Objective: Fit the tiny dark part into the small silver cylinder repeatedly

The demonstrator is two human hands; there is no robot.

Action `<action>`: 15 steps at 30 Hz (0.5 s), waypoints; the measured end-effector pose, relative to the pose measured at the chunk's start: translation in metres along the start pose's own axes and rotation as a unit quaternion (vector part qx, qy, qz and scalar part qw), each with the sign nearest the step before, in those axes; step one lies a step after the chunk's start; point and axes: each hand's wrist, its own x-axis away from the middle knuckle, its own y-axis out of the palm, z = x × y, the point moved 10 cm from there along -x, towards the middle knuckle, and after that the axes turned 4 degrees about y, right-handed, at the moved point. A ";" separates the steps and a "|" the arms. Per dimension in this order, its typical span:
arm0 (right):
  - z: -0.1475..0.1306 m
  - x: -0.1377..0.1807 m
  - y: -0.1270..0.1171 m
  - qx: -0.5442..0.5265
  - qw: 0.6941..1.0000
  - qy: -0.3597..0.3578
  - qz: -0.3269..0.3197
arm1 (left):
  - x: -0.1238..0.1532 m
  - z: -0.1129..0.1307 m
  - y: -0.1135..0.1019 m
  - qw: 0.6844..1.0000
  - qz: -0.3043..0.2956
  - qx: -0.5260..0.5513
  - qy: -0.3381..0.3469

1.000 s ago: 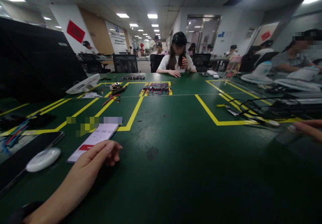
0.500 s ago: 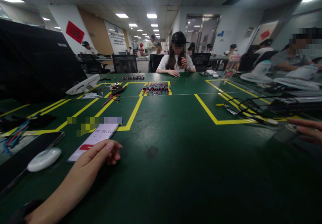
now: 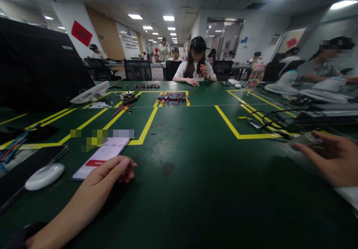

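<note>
Right hand: the bare right hand (image 3: 332, 159), well apart to the right of the phone, curls around a small clear see-through object (image 3: 309, 139), thumb on the near side and fingers over the far side; it looks clasped between them, though blur hides the exact contact.
Clear object, handling: probably light and stiff, with a smooth wall that may slip; if it is thin plastic or glass it could crack, so a gentle thumb-and-finger hold on its sides seems safest.
Clear object, looks: greyish, transparent, short; its rim and any contents are too blurred to tell.
Left hand: the bare left hand (image 3: 112, 171) lies over the near end of the phone, fingers loosely folded and thumb against them; nothing shows in it, but its palm is hidden.
Phone: a flat, white-screened rectangular phone (image 3: 107, 152) with a red bar and timer digits, on the dark green table (image 3: 201, 174).
White oval: a glossy white rounded object (image 3: 44, 177) just left of the phone.
Black cables: a loose tangle of thin black cables (image 3: 267, 121), far to the right of the phone.
</note>
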 end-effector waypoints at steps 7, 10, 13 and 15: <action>-0.219 0.086 0.071 -0.273 0.902 -0.248 -0.223 | 0.001 0.001 -0.002 1.000 0.001 -0.003 0.005; -0.269 0.111 0.085 -0.325 0.858 -0.285 -0.276 | 0.003 0.001 -0.002 1.000 -0.009 -0.003 0.006; -0.287 0.119 0.092 -0.345 0.837 -0.296 -0.304 | 0.004 0.000 -0.001 1.000 -0.020 -0.012 0.011; -0.287 0.119 0.097 -0.348 0.833 -0.279 -0.326 | 0.002 0.001 0.002 0.999 -0.024 -0.034 0.023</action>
